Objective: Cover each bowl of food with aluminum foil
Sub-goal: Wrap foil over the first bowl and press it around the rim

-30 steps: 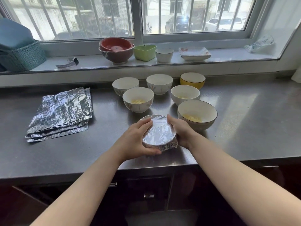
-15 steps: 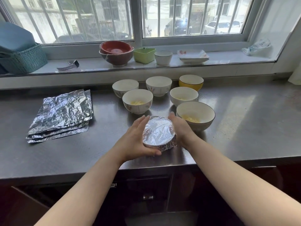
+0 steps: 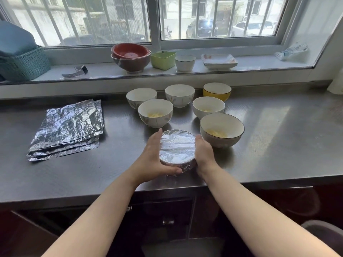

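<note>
A foil-covered bowl (image 3: pixel 177 146) stands near the steel counter's front edge. My left hand (image 3: pixel 153 157) cups its left side, thumb curled under the near rim against the foil. On the opposite side my right hand (image 3: pixel 204 152) presses the foil against the wall. Behind it stand several uncovered bowls: a large one with yellow food (image 3: pixel 221 129), a white one with food (image 3: pixel 155 113), another white one (image 3: pixel 208 107), two white ones at the back (image 3: pixel 141 97) (image 3: pixel 179 95) and a yellow one (image 3: pixel 216 91). A stack of foil sheets (image 3: pixel 67 129) lies on the left.
The window sill holds a teal basket (image 3: pixel 24 63), stacked red-brown bowls (image 3: pixel 130 57), a green container (image 3: pixel 163 59), a small white bowl (image 3: pixel 185 62), square plates (image 3: pixel 219 61) and a crumpled bag (image 3: pixel 291 51). Bare steel counter (image 3: pixel 278 130) stretches to the right.
Both hands have slid round the covered bowl's sides, the left one further along the far rim. The bowl has stayed in place; the camera has shifted slightly.
</note>
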A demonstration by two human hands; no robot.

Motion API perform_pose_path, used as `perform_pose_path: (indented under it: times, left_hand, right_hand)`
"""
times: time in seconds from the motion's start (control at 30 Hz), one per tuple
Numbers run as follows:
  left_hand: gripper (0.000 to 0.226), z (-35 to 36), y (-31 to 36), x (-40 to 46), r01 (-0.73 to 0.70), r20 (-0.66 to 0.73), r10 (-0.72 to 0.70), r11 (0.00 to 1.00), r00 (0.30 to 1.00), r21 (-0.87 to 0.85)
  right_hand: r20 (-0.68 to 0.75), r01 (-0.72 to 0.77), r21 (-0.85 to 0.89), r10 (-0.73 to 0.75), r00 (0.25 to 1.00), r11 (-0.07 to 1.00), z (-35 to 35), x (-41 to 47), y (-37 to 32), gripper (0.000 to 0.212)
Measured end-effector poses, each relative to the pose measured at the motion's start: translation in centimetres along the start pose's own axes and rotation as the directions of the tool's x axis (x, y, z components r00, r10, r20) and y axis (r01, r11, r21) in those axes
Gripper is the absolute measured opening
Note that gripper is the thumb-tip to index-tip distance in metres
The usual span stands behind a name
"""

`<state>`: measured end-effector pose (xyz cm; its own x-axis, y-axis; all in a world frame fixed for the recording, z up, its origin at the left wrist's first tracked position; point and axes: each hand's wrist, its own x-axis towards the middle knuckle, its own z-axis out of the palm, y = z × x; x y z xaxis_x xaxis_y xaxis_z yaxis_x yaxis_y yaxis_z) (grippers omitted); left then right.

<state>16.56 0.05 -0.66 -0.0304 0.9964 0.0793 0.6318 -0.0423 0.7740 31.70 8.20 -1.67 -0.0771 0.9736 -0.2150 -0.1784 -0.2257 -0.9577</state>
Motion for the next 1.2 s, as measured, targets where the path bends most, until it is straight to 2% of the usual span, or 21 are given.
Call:
perform_pose_path:
  times: [0.23,0.33,0.43,0.53,0.57,0.63,0.67,0.73,0.83,0.93,1.07,1.2]
  left_hand:
    - [0.139,0.3,0.0,-0.1,-0.022,-0.037,0.024,0.999,0.999,0.042]
    - [0.139,0.7,0.3,-0.4,-0.014,-0.061,0.017,0.998,0.998,0.057]
    - [0.14,0.2,0.5,-0.3,0.016,-0.009,-0.015,0.994,1.0,0.108]
    - [0.125,-1.1,1.6,-0.1,-0.004,0.058,-0.013,0.959,0.998,0.284]
    - [0.113,-1.3,2.2,0.3,-0.044,0.045,0.03,0.936,0.999,0.349]
    - [0.089,-1.2,3.0,1.6,-0.143,0.046,0.139,0.861,0.989,0.488]
    - [0.085,-1.1,3.1,2.4,-0.182,0.07,0.171,0.823,0.983,0.538]
    - [0.084,-0.8,3.1,3.7,-0.223,0.137,0.175,0.772,0.975,0.596]
    - [0.082,-0.7,2.6,4.5,-0.226,0.186,0.14,0.759,0.973,0.61]
    - [0.086,-0.5,2.4,4.4,-0.219,0.175,0.138,0.733,0.975,0.644]
    - [0.095,0.1,2.2,4.5,-0.161,0.125,0.103,0.726,0.987,0.668]
    - [0.081,0.5,2.7,4.2,-0.115,0.071,0.091,0.727,0.993,0.677]
  right_hand:
    - [-0.016,-0.076,0.088,0.078,0.997,0.993,0.2,-0.5,-0.8,0.032]
    - [0.021,-0.079,0.0,0.079,0.997,0.997,-0.1,-0.3,-1.0,0.035]
    - [0.061,-0.015,-0.196,0.028,0.998,0.98,-0.4,0.1,-1.4,0.057]
    - [0.065,0.015,-0.219,-0.001,0.998,0.976,-1.4,1.4,-0.4,0.084]
    - [0.067,0.005,-0.21,0.01,0.998,0.978,-1.7,1.2,-0.3,0.082]
    - [0.084,-0.012,-0.199,0.029,0.996,0.98,-1.7,-0.1,-0.8,0.064]
    - [0.093,-0.014,-0.2,0.033,0.995,0.98,-1.6,-0.9,-1.1,0.055]
    - [0.109,-0.004,-0.205,0.027,0.994,0.979,-1.4,-1.6,-1.1,0.048]
    - [0.106,0.018,-0.196,0.003,0.994,0.981,-1.1,-1.4,-0.4,0.061]
    - [0.064,-0.04,-0.136,0.049,0.997,0.99,-0.8,-1.2,-0.1,0.058]
    - [0.031,-0.11,-0.045,0.111,0.993,0.993,-0.2,-1.2,-0.6,0.041]
    - [0.04,-0.146,0.043,0.145,0.989,0.988,0.0,-0.9,-0.7,0.036]
